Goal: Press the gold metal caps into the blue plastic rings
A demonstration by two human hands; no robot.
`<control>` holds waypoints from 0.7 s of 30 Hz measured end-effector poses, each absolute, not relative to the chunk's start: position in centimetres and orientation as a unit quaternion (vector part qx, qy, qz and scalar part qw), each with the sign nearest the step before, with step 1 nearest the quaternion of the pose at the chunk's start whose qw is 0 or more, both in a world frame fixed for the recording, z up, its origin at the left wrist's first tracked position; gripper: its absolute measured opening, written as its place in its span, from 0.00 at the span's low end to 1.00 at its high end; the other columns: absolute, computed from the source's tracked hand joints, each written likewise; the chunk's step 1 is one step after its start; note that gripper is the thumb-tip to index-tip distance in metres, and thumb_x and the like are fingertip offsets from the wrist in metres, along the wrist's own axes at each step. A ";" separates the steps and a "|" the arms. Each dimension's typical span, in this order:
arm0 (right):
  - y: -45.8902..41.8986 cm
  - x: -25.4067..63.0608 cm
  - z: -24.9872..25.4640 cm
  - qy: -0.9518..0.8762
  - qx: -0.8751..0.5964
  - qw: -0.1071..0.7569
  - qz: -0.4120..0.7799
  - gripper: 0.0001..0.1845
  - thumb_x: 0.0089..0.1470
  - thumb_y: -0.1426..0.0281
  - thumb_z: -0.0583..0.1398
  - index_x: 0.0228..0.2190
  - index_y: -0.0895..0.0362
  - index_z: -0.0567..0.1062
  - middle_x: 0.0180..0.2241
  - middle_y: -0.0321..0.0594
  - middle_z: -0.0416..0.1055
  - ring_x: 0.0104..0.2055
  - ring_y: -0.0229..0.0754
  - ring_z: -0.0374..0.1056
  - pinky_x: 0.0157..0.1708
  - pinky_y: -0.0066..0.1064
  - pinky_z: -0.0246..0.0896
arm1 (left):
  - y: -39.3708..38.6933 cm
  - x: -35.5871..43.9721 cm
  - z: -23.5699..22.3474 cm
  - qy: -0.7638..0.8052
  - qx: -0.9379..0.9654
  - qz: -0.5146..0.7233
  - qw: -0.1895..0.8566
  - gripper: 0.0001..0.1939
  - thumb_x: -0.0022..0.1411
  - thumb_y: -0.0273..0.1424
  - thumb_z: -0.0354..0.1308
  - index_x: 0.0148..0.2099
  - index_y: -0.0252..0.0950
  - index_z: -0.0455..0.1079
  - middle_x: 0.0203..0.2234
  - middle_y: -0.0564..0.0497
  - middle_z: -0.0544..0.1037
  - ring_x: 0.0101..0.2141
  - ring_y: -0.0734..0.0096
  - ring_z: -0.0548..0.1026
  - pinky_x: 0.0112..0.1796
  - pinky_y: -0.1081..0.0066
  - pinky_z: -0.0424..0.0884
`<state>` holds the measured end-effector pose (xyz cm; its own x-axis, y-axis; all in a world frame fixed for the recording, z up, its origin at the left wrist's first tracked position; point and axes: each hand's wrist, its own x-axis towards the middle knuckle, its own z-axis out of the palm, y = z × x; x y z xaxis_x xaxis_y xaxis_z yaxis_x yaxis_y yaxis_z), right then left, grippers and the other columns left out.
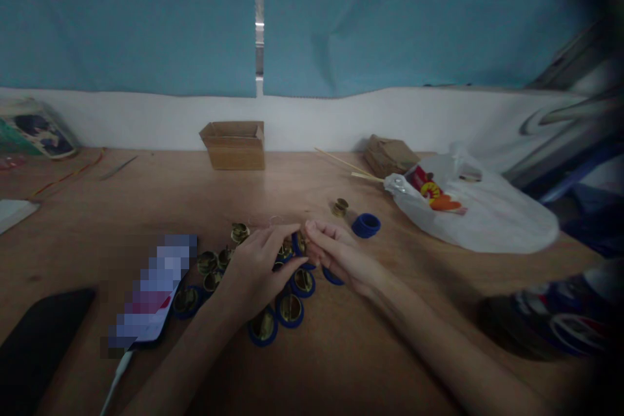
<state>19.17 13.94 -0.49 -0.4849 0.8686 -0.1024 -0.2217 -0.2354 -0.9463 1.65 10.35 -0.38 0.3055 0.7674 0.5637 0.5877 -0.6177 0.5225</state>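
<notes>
My left hand (256, 266) and my right hand (336, 253) meet fingertip to fingertip over the middle of a wooden table (341, 351). Both are pinched around a small brass-coloured piece (298, 244) between them, too small and dim to name. Under and around my hands lie several blue rings with brass inserts (290, 309) and several loose brass parts (207, 262). A single empty blue ring (366, 225) and a brass part (340, 207) sit just beyond my right hand.
A white plastic bag (478, 211) lies at the right. An open cardboard box (234, 143) and a second small box (389, 155) stand by the far wall, with thin wooden sticks (344, 162) between. A phone (151, 296) on a cable lies at the left.
</notes>
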 end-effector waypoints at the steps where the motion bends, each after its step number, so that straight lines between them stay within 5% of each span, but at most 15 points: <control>1: 13.9 19.2 -0.6 -0.490 -0.337 0.381 0.709 0.23 0.53 0.55 0.63 0.20 0.56 0.62 0.17 0.28 0.56 0.19 0.30 0.51 0.21 0.26 0.46 | 10.4 1.6 -0.4 0.423 0.804 0.407 0.099 0.21 0.59 0.32 0.62 0.54 0.39 0.66 0.44 0.44 0.79 0.43 0.56 0.77 0.44 0.58 0.73; 21: 12.3 19.9 1.2 -0.552 -0.297 0.382 0.679 0.22 0.50 0.55 0.65 0.22 0.55 0.63 0.19 0.28 0.60 0.20 0.31 0.50 0.19 0.25 0.40 | 8.7 2.3 0.1 0.361 0.778 0.509 0.072 0.28 0.54 0.21 0.64 0.56 0.41 0.66 0.47 0.46 0.77 0.47 0.63 0.77 0.49 0.68 0.74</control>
